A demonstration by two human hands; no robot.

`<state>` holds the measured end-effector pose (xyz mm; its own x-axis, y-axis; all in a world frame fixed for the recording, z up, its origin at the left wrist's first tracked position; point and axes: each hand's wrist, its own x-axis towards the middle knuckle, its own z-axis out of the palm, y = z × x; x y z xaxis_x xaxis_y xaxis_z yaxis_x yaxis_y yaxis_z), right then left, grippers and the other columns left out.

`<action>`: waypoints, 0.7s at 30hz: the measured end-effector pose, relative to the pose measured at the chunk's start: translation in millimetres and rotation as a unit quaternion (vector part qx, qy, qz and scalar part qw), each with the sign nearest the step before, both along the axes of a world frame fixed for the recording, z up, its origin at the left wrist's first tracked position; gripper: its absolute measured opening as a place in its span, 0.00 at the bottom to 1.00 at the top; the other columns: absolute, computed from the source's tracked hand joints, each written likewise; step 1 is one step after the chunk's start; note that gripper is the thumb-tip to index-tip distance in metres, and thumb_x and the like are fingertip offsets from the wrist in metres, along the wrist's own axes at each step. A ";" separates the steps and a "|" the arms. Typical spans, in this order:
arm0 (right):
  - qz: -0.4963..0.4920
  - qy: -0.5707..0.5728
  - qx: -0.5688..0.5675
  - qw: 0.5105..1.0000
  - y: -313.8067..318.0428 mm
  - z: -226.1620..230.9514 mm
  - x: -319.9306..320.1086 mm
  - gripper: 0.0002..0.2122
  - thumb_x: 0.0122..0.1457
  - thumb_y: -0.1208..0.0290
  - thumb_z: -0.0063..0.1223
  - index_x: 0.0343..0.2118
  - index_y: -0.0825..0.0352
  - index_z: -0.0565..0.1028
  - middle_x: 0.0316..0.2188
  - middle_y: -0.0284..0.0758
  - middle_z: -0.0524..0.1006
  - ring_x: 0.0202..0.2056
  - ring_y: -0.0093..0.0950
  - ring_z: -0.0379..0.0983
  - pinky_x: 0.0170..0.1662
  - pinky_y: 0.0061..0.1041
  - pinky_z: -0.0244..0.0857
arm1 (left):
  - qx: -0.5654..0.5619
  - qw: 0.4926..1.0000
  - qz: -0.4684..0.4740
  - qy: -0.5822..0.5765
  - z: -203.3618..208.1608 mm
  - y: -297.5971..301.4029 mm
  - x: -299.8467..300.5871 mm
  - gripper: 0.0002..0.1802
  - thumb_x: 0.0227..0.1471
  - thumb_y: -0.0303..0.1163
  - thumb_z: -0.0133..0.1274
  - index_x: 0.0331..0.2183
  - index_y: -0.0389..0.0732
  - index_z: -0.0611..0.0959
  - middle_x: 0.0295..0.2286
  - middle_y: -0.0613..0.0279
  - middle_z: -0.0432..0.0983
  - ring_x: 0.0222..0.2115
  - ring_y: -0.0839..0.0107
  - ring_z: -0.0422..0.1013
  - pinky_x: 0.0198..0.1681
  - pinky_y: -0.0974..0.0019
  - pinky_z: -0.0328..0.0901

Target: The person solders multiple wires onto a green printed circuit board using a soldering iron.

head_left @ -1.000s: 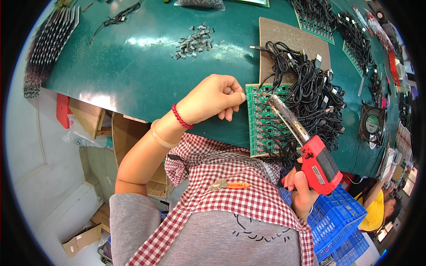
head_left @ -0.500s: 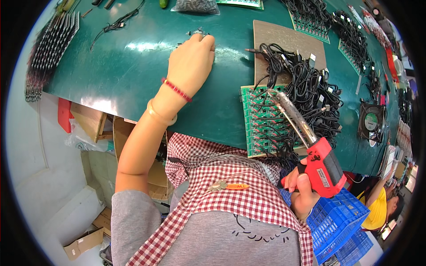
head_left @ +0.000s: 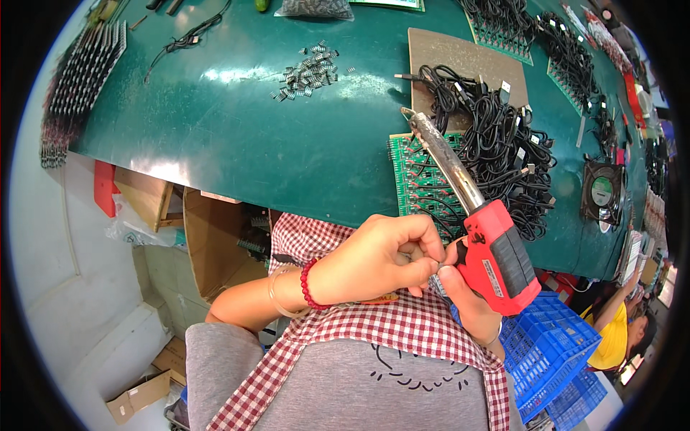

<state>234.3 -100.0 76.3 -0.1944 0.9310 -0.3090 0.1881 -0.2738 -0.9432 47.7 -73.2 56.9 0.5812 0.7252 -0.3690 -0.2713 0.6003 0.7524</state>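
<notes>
My left hand (head_left: pixel 381 258), with a red bead bracelet at its wrist, pinches a tiny electronic component (head_left: pixel 440 264) between thumb and fingertips. The component is mostly hidden by the fingers. Right beside it, my right hand (head_left: pixel 471 305) grips a red soldering gun (head_left: pixel 496 262), its thumb tip close to the component. The gun's metal barrel points up and left over a green circuit board panel (head_left: pixel 404 183). Coiled black USB cables (head_left: pixel 503 158) lie across the panel. Farther off on the table is a loose pile of small black components with metal pins (head_left: pixel 309 73).
A brown board (head_left: pixel 460 57) lies under the cables. At the far edge sits a bag of dark parts (head_left: pixel 316 8). Stacked boards (head_left: pixel 79 79) stand at left, a small fan (head_left: pixel 602 192) at right. Blue crates (head_left: pixel 546 352) are below, near a person in yellow (head_left: pixel 611 337).
My left hand has come back from the component pile to my right hand, with a tiny component in its fingers. The soldering gun has shifted slightly left and up.
</notes>
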 end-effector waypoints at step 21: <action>-0.003 -0.046 0.058 0.997 -2.7 -2.3 15.3 0.15 0.55 0.76 0.47 0.45 0.73 0.63 0.22 0.34 0.69 0.24 0.22 0.65 0.29 0.22 0.61 | 0.029 0.983 0.048 0.176 -31.4 44.5 -38.9 0.04 0.49 0.25 0.50 0.26 0.35 0.76 0.20 0.65 0.72 0.18 0.82 0.68 0.19 0.80 0.62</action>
<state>249.5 -102.7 74.0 -0.1653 0.9626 -0.2145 0.2739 -0.1641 -0.9476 8.7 -28.7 25.5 0.3536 0.7957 -0.4918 -0.0410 0.5384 0.8417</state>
